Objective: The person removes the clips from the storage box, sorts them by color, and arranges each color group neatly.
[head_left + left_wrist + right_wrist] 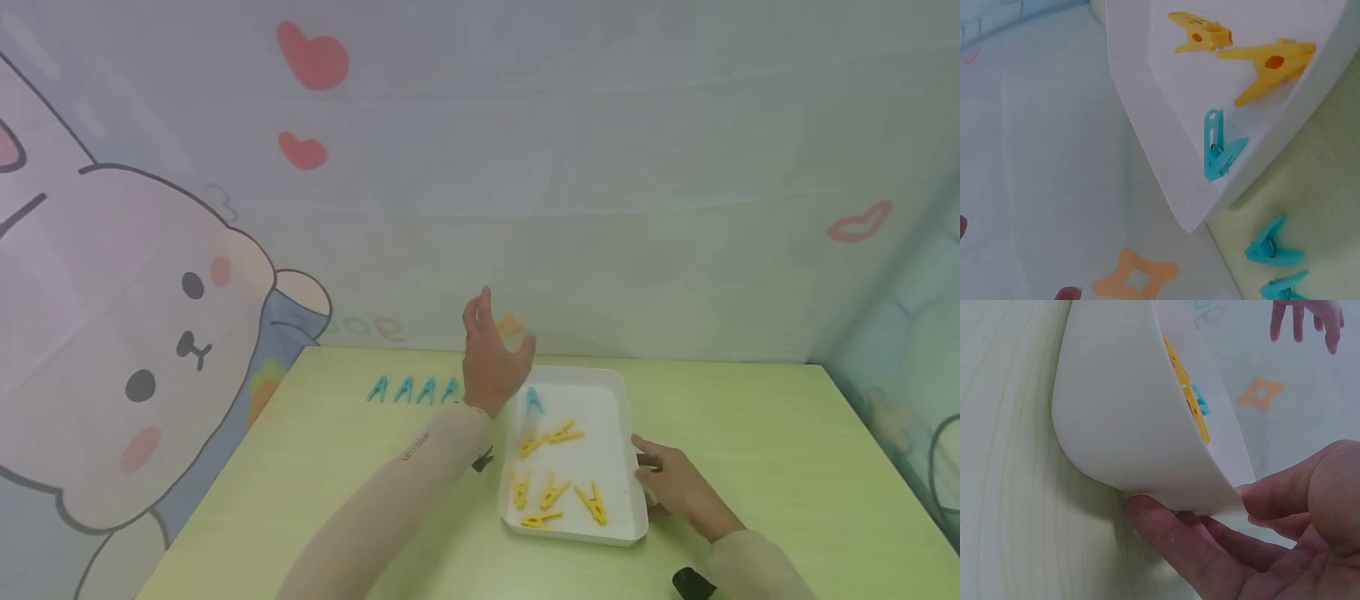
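A white tray lies on the table. My right hand holds its right side; in the right wrist view the thumb rests at the rim and the other fingers lie against the outer wall. My left hand is raised by the tray's far left corner, fingers extended and thumb apart, with nothing in it. Several yellow clothespins lie scattered in the tray. One blue clothespin lies near its far left corner. Left of the tray stretches a row of several blue clothespins, partly hidden by the left hand.
A small dark clip-like object shows beside the left sleeve. Another black object is near the right sleeve at the table's front. Behind the pale green table hangs a printed curtain with a cartoon rabbit and hearts.
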Tool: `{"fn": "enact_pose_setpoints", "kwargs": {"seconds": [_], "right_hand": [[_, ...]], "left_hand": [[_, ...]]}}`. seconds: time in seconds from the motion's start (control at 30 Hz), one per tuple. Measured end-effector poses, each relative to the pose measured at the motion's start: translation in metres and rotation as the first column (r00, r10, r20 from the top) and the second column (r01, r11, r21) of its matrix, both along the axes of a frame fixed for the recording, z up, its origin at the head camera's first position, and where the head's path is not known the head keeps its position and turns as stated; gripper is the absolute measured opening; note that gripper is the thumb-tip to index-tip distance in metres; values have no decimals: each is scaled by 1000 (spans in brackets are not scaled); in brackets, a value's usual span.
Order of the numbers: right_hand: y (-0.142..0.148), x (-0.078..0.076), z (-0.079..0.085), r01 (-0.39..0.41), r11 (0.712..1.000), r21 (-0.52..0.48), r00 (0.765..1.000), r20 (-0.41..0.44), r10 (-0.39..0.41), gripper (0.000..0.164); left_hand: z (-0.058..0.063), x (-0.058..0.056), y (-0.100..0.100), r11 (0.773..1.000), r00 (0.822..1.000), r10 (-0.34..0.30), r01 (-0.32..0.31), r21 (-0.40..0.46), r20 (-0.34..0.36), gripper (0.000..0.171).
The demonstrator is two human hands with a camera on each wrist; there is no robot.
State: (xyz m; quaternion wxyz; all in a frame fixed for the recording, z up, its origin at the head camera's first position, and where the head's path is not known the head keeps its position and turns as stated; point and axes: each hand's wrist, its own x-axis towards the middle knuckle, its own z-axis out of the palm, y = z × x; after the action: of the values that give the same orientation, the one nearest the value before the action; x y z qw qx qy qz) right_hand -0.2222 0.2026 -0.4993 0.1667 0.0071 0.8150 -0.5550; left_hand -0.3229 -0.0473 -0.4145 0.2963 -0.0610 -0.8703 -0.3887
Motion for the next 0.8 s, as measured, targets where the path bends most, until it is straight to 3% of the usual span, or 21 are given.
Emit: {"fn": "enact_pose_setpoints", "kwargs": {"seconds": [0.1,0.27,0.37,0.57,0.67,0.73,0.8], "right_hand": [[-3,0,0,0,1000,1,1000,-5,0,55],[-6,0,1,3,1000,-13,1000,-5,-3,55],[-9,1,3,-3,1000,-27,1000,-5,3,54],[-18,-2,4,-25,999,-46,1000,-4,24,54],[-20,-4,4,-43,998,-41,999,-7,43,55],[-22,-5,3,-52,998,-41,999,-6,52,55],[-23,-6,3,-59,997,-41,998,-6,59,55]], "left_hand": [[-5,-1,7,1000,995,-9,11,-15,98,88],[-18,-8,15,986,965,0,44,-161,262,78],[-23,-10,15,964,948,17,69,-258,318,69],[-29,-6,10,911,912,109,68,-406,396,54],[-36,-9,6,878,884,174,61,-475,434,45],[-43,-14,3,858,856,211,69,-509,472,32],[-47,-17,0,846,842,234,70,-528,486,26]]}}
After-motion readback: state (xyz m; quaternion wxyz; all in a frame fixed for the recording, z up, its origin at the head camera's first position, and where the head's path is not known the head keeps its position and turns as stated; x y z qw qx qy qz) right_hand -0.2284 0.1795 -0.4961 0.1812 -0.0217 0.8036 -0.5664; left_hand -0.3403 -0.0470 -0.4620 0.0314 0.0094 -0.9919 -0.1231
